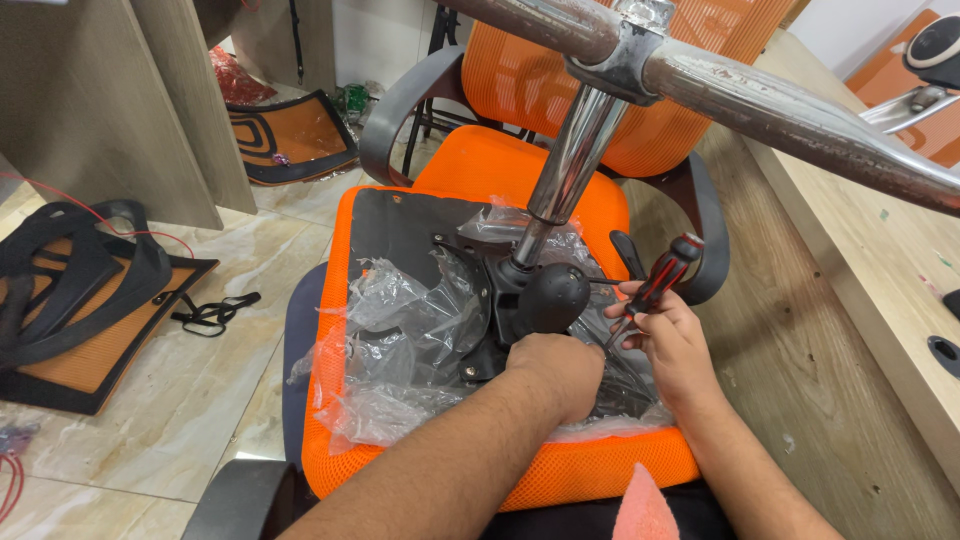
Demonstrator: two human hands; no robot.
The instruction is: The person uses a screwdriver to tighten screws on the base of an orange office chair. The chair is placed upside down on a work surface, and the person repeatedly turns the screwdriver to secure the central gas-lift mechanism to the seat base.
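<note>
On a marble-tiled floor strewn with chair parts, the left hand (552,372) closes its fingers at the black mechanism plate (480,320) of an upturned orange seat (560,480), while the right hand (668,335) grips a red-and-black screwdriver (658,283); fastening appears in hand, and next the tip needs seating squarely on a screw.

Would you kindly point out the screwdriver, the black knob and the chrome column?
screwdriver (668,268), head view, on its red-and-black handle.
black knob (556,296), head view, on its rounded top.
chrome column (575,155), head view, on its shiny mid-shaft.

Upturned seat (400,215) lies on a chair (480,150); mechanism plate (480,300) at its middle, plastic wrap (400,330) over its left half; left hand (555,372) near front edge; right hand (668,335) with screwdriver (655,285) at right edge; backrest frame (90,300) on floor (200,400), left.
</note>
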